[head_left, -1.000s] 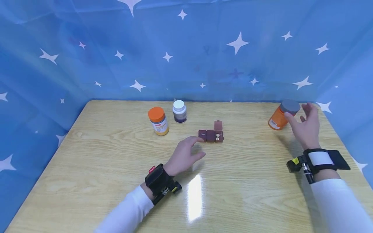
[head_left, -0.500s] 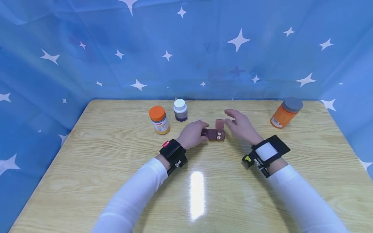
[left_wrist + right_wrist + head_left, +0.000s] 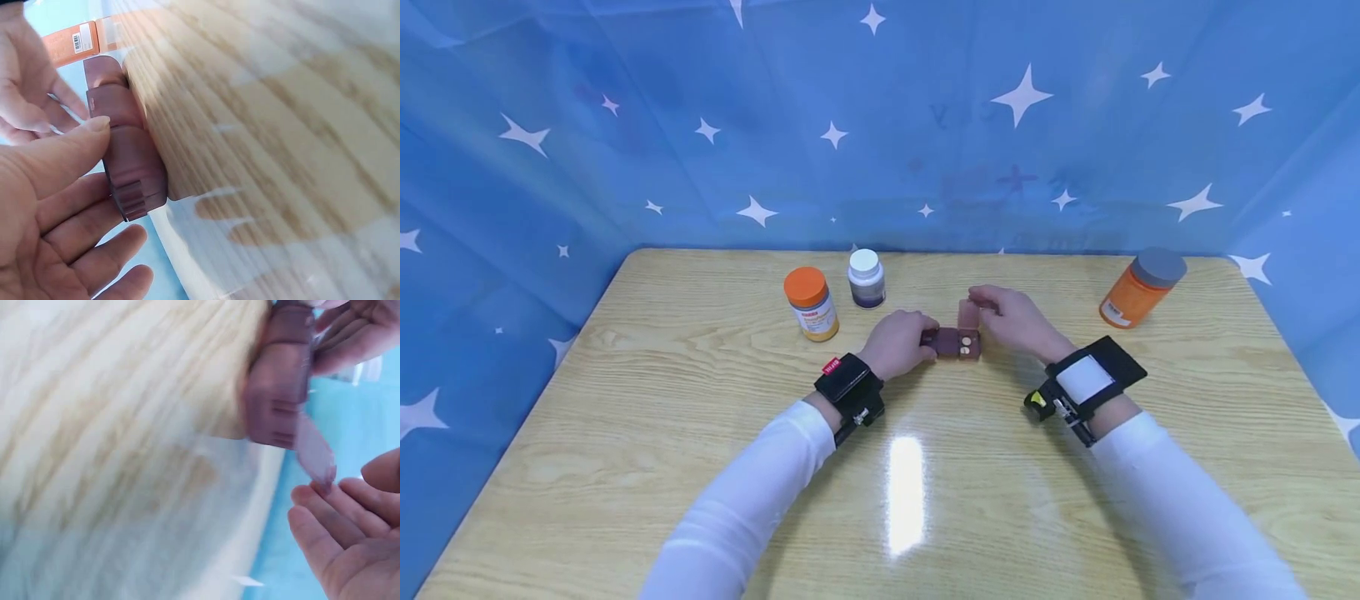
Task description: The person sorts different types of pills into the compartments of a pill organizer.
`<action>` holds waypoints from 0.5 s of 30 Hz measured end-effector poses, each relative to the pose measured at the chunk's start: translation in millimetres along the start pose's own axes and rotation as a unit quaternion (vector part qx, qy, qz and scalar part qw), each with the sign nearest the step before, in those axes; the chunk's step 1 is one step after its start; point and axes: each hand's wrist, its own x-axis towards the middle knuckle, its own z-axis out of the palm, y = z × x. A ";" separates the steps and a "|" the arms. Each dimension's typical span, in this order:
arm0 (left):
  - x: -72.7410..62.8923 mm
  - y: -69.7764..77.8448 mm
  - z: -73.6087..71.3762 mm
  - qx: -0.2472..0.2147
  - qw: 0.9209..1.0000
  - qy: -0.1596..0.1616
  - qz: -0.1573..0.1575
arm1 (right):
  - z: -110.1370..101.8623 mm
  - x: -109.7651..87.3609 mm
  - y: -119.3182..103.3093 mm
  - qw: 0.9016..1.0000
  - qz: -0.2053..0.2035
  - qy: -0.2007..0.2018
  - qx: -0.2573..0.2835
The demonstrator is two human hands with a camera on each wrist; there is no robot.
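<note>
A dark red pill organizer [image 3: 948, 342] with a row of three compartments lies on the table. My left hand [image 3: 895, 342] grips its left end; in the left wrist view the thumb [image 3: 75, 150] presses the near side, with a finger behind. The right compartment's lid [image 3: 968, 314] stands raised, and round pale tablets [image 3: 966, 345] show inside. My right hand [image 3: 1017, 322] is at that lid: in the right wrist view its extended fingertips [image 3: 325, 494] meet the edge of the lid, while the thumb stays apart from it.
To the left stand a bottle with an orange cap [image 3: 811, 304] and a small white-capped bottle [image 3: 867, 279]. An orange bottle with a grey cap [image 3: 1138, 289] is at the back right. A blue star-patterned cloth [image 3: 910, 125] hangs behind the table.
My right hand has left the orange bottle and moved left to the raised lid. My left hand has moved forward and taken hold of the pill organizer's left end.
</note>
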 end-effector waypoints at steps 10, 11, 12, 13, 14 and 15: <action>-0.7 -0.7 0.1 -0.011 1.000 0.014 0.009 | 18.1 -38.8 -28.0 0.981 -0.093 -0.008 -0.173; -0.9 -0.6 0.4 -0.012 1.000 0.015 0.009 | 21.0 -41.2 -28.4 0.978 -0.097 -0.008 -0.187; -1.0 -0.5 0.6 -0.013 1.000 0.015 0.009 | 23.6 -43.0 -28.4 0.974 -0.102 -0.005 -0.201; -1.1 -0.4 0.9 -0.012 1.000 0.015 0.009 | 25.7 -44.6 -28.1 0.970 -0.108 -0.001 -0.216; -1.2 -0.3 1.2 -0.012 1.000 0.015 0.009 | 27.6 -45.8 -27.7 0.967 -0.111 0.004 -0.228; -1.1 -0.2 1.5 -0.013 1.000 0.015 0.010 | 29.1 -46.7 -27.2 0.964 -0.117 0.009 -0.240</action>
